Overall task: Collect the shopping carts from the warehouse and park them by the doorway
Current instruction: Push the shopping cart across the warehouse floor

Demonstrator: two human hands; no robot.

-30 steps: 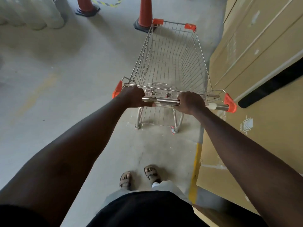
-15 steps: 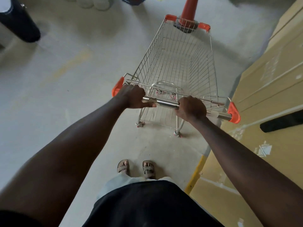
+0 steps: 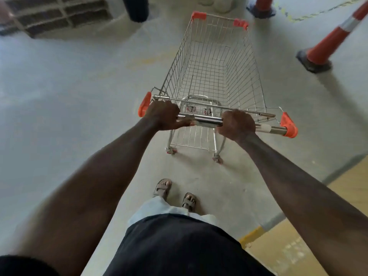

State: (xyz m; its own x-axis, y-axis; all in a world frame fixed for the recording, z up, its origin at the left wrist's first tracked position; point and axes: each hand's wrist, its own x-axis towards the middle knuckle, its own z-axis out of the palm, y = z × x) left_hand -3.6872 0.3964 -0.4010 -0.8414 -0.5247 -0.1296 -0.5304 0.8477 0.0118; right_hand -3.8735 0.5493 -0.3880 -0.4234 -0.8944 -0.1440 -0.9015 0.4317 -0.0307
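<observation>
Cart: we see one wire cart [image 3: 216,56] standing on its wheels [image 3: 171,150] on the grey floor [image 3: 69,116], straight ahead of us, its long side running away from us.
Handle: a steel handle [image 3: 207,122] crosses the cart's near end, with orange caps [image 3: 289,125] at both ends.
Left hand: our left hand [image 3: 162,114] grasps the handle close to its left cap. The fingers [image 3: 169,107] curl over the top of the bar and the thumb lies along it toward the middle.
Right hand: our right hand [image 3: 237,124] is clenched round the handle right of its middle. A stretch of bare bar shows between it and the right cap.
Between the hands: a short length of shiny bar shows.
Sandals: our sandals [image 3: 162,188] are on the floor just behind the rear wheels, the left foot a little ahead.
Cone: an orange cone [image 3: 326,46] with a white band stands on a dark base to the right of the cart, apart from it.
Second cone: a second cone [image 3: 261,6], cut off by the top edge, stands beyond the cart's far right corner.
Grid: a slatted grid [image 3: 57,14] lies at the upper left, with a dark post [image 3: 137,8] beside it. We cannot tell what either is.
Panel: a tan panel [image 3: 298,246] fills the lower right corner, with a yellow strip at its near edge.
</observation>
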